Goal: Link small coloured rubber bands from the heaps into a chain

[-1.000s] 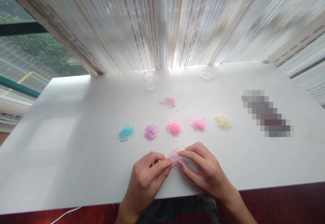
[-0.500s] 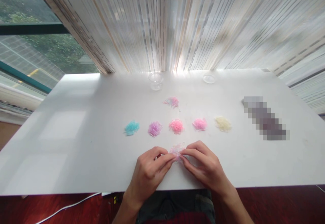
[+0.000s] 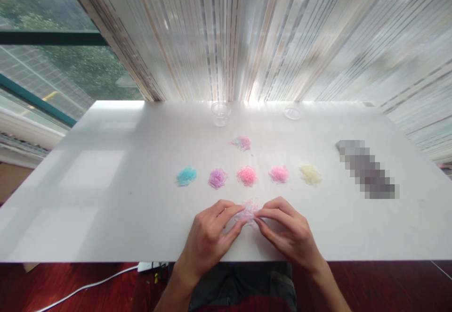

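Near the front edge of the white table (image 3: 141, 227), both hands work over a mixed pile of pale pink and lilac thin bands (image 3: 251, 204), which look like small elastic bands. My left hand (image 3: 213, 232) has its thumb and index finger apart at the left of the pile, fingertips touching it. My right hand (image 3: 291, 229) pinches thumb and index finger together at the pile's right side; what is between them is too small to make out. Beyond lie sorted piles: blue bands (image 3: 186, 176), purple bands (image 3: 218, 178), coral-pink bands (image 3: 246, 176), light pink bands (image 3: 279, 174) and pale yellow bands (image 3: 310, 174).
Farther back is a small multicoloured pile (image 3: 241, 143). A clear plastic cup (image 3: 221, 115) and a clear round lid (image 3: 293, 112) stand near the curtain (image 3: 197, 34). At the right lies a blurred-out object (image 3: 369, 170). A white cable (image 3: 95, 283) runs along the floor.
My left thumb and index finger have parted from a pinch. The right hand keeps its pinch, slightly farther right. The camera view has shifted a little.
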`<state>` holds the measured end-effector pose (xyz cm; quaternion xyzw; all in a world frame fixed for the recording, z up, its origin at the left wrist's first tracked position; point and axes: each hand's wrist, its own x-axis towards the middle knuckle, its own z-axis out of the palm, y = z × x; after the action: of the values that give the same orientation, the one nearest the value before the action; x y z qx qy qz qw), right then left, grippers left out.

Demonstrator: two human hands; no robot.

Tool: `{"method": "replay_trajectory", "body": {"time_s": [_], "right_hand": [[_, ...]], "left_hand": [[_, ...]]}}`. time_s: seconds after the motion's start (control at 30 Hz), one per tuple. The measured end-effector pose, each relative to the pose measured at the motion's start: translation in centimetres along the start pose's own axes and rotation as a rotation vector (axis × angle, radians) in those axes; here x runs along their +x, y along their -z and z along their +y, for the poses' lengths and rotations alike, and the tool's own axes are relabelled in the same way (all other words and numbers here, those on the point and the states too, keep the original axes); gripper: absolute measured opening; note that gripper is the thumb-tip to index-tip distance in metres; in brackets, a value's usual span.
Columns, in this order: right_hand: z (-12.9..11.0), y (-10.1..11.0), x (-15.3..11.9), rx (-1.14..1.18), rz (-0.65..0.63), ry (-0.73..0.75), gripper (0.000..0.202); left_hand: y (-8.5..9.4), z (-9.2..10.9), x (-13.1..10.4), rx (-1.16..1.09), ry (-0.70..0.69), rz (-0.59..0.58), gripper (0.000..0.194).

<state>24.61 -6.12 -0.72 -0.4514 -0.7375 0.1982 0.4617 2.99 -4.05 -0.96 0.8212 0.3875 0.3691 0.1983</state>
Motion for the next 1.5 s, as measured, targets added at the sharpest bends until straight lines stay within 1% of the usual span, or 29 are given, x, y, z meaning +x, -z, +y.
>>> {"method": "replay_trajectory", "body": {"time_s": [0.17, 0.3, 0.7, 0.9, 1.1, 1.3, 1.5], "right_hand": [[0.13, -0.02, -0.34, 0.041, -0.021, 0.011, 0.021], [0.18, -0.10, -0.43, 0.057, -0.038, 0.020, 0.022], [-0.04, -0.09, -0.10, 0.027, -0.073, -0.021, 0.012], [0.06, -0.15, -0.04, -0.008, -0.053, -0.031, 0.012], [0.33, -0.39, -0.08, -0.091, -0.019, -0.061, 0.011], [0.47, -0.58, -0.21, -0.116, -0.010, -0.080, 0.013], [0.35, -0.37, -0.28, -0.086, 0.000, -0.025, 0.024]], "left_hand": [[-0.03, -0.06, -0.12, -0.021, -0.006, -0.008, 0.018], [0.00, -0.03, -0.08, -0.041, -0.007, 0.008, 0.015], [-0.07, 0.01, -0.06, -0.020, -0.007, 0.048, 0.011], [-0.26, -0.27, -0.25, 0.011, 0.028, 0.070, 0.011], [-0.22, -0.17, -0.20, 0.029, 0.082, 0.128, 0.009], [-0.17, -0.11, -0.11, 0.039, 0.070, 0.119, 0.010], [-0.20, -0.10, -0.15, 0.038, 0.000, 0.066, 0.012]]}}
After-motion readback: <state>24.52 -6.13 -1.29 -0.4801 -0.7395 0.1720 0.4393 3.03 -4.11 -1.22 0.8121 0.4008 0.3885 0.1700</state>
